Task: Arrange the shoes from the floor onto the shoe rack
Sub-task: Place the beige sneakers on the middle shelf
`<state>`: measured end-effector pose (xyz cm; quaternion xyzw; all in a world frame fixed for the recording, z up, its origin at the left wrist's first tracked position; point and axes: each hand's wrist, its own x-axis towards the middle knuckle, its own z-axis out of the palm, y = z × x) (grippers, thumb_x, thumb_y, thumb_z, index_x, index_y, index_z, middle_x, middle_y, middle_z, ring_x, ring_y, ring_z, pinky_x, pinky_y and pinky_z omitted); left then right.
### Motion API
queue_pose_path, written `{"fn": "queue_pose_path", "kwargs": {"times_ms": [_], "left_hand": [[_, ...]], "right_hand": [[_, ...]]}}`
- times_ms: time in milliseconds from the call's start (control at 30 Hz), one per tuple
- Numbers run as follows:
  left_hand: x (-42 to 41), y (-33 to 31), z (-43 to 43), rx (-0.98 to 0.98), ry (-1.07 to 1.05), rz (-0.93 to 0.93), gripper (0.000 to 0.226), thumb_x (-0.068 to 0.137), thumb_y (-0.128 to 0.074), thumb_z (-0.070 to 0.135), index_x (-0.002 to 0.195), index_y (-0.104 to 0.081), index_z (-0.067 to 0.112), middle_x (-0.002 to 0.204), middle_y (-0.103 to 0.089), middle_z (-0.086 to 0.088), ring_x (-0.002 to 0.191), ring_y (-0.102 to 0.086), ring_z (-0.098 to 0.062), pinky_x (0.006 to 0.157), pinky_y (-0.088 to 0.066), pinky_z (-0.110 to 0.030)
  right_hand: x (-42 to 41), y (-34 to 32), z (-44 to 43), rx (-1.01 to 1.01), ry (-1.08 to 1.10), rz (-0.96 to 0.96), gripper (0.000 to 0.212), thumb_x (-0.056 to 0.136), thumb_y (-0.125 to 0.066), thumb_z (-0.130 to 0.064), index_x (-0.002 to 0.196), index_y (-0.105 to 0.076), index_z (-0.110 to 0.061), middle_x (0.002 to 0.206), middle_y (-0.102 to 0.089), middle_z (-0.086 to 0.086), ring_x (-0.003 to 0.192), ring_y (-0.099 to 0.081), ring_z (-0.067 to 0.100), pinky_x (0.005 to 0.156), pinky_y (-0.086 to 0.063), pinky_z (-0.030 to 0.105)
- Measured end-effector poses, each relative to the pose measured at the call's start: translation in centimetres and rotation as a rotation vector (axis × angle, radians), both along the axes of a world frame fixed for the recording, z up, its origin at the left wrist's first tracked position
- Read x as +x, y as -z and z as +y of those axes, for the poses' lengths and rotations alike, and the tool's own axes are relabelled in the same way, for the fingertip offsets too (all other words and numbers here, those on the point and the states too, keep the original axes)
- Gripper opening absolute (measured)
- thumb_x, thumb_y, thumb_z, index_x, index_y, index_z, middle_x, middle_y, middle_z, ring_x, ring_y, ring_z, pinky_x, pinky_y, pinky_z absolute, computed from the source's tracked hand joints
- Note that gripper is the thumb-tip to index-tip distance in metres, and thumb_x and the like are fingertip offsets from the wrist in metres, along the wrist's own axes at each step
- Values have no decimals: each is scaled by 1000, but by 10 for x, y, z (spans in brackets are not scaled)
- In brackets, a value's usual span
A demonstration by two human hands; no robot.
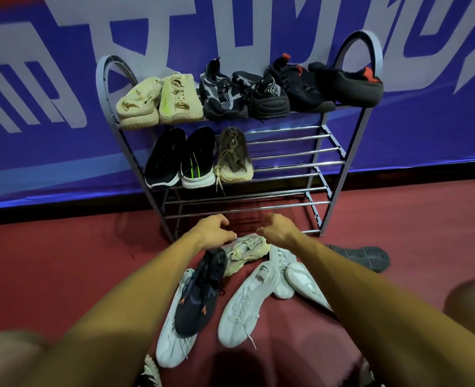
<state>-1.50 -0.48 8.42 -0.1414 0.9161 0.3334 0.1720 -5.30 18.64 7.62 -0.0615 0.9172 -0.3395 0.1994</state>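
Left hand (pixel 214 230): fingers curled, touching beige shoe (pixel 247 251); can't tell if it grips.
Right hand (pixel 276 229): curled at the same shoe's other side; grip unclear.
Beige shoe: on floor (pixel 63 261), just before rack (pixel 339 152).
Pile: black shoe (pixel 200 294) lying on white shoe (pixel 175 339).
Rack: top shelf full, middle shelf three shoes at left.

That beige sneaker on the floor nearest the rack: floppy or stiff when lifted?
Likely light: the beige sneaker looks like soft knit. Its upper may sag, while the thick sole probably stays stiff. Laces might snag the black shoe alongside.
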Motion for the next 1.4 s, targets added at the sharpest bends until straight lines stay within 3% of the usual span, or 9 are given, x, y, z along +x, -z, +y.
{"fn": "queue_pose_path", "kwargs": {"times_ms": [200, 333, 533, 667, 833, 1000, 1067, 1167, 1400], "left_hand": [[-2, 13, 4, -104, 95, -71, 56, 86, -70, 38, 135, -51, 18, 118, -65, -7, 98, -64, -20, 85, -50, -28], [-8, 25, 5, -174, 146, -102, 55, 84, -70, 42, 132, -54, 20, 114, -66, -5, 100, -64, -22, 90, -52, -33], [-24, 65, 20, -179, 176, -123, 47, 86, -68, 35, 128, -55, 20, 111, -65, -3, 91, -58, -18, 75, -43, -24], [-35, 109, 28, -147, 192, -169, 31, 88, -67, 30, 114, -51, 25, 92, -59, 1, 74, -53, -15, 61, -41, -25], [-59, 156, 33, -89, 173, -219, 49, 89, -67, 26, 133, -50, 15, 111, -63, -6, 90, -58, -20, 75, -45, -28], [-76, 189, 40, -78, 145, -220, 46, 89, -65, 22, 132, -50, 15, 128, -58, -8, 108, -56, -23, 78, -38, -23], [-79, 199, 42, -80, 117, -203, 39, 87, -63, 17, 125, -52, 15, 126, -59, -10, 109, -58, -26, 80, -42, -26], [-84, 209, 40, -102, 58, -143, 25, 84, -61, 10, 103, -50, 23, 119, -62, -9, 106, -60, -30, 88, -50, -35], [-86, 214, 37, -231, 60, -62, 13, 88, -55, 13, 79, -50, 22, 92, -60, 1, 82, -55, -26, 64, -41, -31]], "right_hand": [[-5, 16, -1, 84, -85, -19, 38, 91, -60, -27, 124, -60, -7, 117, -68, 13, 106, -64, 30, 81, -48, 31], [-12, 33, 1, 160, -130, -36, 40, 91, -57, -24, 127, -60, -7, 127, -65, 15, 118, -58, 31, 95, -48, 33], [-25, 64, 3, 201, -155, -95, 43, 95, -52, -18, 136, -53, -3, 135, -60, 18, 125, -55, 32, 102, -45, 35], [-39, 100, 6, 222, -143, -146, 47, 96, -54, -21, 140, -49, -4, 143, -54, 18, 133, -49, 33, 107, -41, 35], [-52, 137, 7, 225, -103, -231, 53, 94, -59, -22, 142, -44, -5, 141, -55, 18, 129, -52, 33, 101, -44, 35], [-71, 166, -3, 154, 1, -291, 54, 93, -58, -19, 141, -39, -5, 134, -58, 18, 121, -56, 33, 91, -44, 32], [-78, 176, -8, 97, 69, -299, 55, 91, -59, -19, 140, -38, -7, 129, -61, 19, 116, -59, 33, 86, -44, 31], [-85, 184, -13, 53, 159, -282, 53, 91, -58, -26, 138, -36, -11, 127, -61, 19, 115, -59, 35, 95, -48, 37], [-82, 185, -20, 37, 160, -182, 50, 99, -49, -25, 144, -33, -9, 118, -65, 20, 111, -61, 39, 93, -49, 41]]}}
